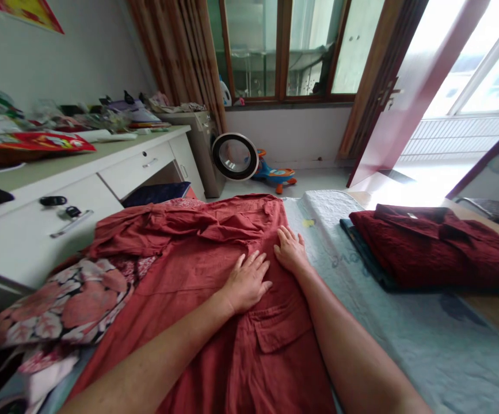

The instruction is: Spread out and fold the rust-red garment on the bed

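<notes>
Red cloth fills the middle and lower centre of the frame: one garment (197,265), spread over a pale blue cover (404,356), creased and bunched toward its upper end, flatter lower down; left hand (249,282) lies palm down near frame centre, fingers a little spread, nothing pinched; right hand (291,250) just beside it, up and right, along the garment's right edge, also flat, fingers loosely apart, no hold on cloth that shows; undersides of both palms hidden, so light or firm pressure cannot be told.

Pressing flat well, as judged: keep palms level, one hand anchoring while the other strokes outward; work the bunched upper part toward the edge; go easy round the pocket flap (284,330) so it lies square.

Counts: two hands; one red garment; one pocket flap in clear sight; one floral cloth (94,293), lower left, beside the garment; two folded pieces at least, right of frame, dark red one (430,259) on top, dark green one (369,253) under; one washing machine (201,135), upper centre-left, round door (235,156) swung out; one blue and orange toy (277,172) behind it; one desk (115,150), left, its clutter too blurred to count.
</notes>
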Demonstrator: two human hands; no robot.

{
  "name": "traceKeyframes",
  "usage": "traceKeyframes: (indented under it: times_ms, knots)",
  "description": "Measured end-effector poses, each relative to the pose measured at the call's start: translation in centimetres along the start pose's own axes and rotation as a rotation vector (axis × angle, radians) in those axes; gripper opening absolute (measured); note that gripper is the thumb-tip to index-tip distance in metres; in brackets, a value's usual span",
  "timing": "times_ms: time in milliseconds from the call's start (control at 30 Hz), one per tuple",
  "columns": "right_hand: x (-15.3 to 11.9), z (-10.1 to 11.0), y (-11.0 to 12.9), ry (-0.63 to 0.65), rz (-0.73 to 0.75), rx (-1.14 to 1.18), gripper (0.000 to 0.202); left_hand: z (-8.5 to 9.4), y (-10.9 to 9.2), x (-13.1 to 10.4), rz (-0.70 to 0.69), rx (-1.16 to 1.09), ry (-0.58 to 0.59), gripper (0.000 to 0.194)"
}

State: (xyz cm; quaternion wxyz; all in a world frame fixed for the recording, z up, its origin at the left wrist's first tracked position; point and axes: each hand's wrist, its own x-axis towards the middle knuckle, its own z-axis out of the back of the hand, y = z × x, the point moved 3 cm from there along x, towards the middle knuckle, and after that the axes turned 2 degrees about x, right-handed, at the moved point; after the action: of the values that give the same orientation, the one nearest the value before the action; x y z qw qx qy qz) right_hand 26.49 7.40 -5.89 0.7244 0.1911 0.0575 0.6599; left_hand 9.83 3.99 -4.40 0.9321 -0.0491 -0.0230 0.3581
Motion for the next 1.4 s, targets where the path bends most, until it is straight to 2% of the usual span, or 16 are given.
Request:
traceKeyframes:
  times_ms: [133,300,433,500,600,667,733,833,933,1033,1167,1267,1400]
  knots:
    - [0.2,-0.4,0.2,0.081,0.077,-0.002,0.058,-1.0,-1.2,-2.0,0.031,-0.048,-0.001,0.059]
    - [0.3,-0.5,-0.1,0.148,-0.056,-0.068,0.058,-1.7,-1.4,-2.4,0.076,-0.106,-0.060,0.060]
    - [0.1,-0.4,-0.4,0.149,-0.136,-0.111,0.066,-1.3,-1.3,-2.6,0.059,-0.243,-0.088,0.055]
    - [0.0,-0.4,-0.5,0.130,-0.138,-0.109,0.065,-0.8,-0.4,-2.7,0.084,-0.372,-0.144,0.046]
    - [0.2,-0.1,-0.4,0.016,-0.062,-0.066,0.058,0.5,3.4,-2.6,0.259,-0.562,-0.355,0.037]
    - [0.3,0.1,0.1,-0.088,0.075,0.006,0.051,1.5,7.2,-2.8,0.430,-0.616,-0.539,0.035]
    - [0.4,0.1,0.7,-0.125,0.222,0.102,0.050,2.9,11.4,-3.4,0.582,-0.559,-0.726,0.032]
    - [0.4,-0.5,1.3,-0.015,0.320,0.176,0.048,5.0,16.6,-4.6,0.747,-0.365,-0.881,0.033]
    - [0.3,-0.9,1.4,0.070,0.323,0.140,0.046,6.6,20.1,-5.7,0.882,-0.285,-0.871,0.042]
    - [0.3,-1.0,1.4,0.076,0.313,0.110,0.047,7.3,22.4,-5.9,0.984,-0.352,-0.793,0.048]
    - [0.2,-1.0,1.4,0.073,0.304,0.101,0.047,7.6,24.2,-5.6,0.983,-0.435,-0.788,0.036]
    - [0.2,-1.0,1.3,0.074,0.303,0.103,0.046,8.1,24.6,-5.8,0.954,-0.442,-0.831,0.026]
    - [0.3,-1.1,1.1,0.067,0.303,0.118,0.043,9.9,24.5,-6.6,0.901,-0.450,-0.965,0.022]
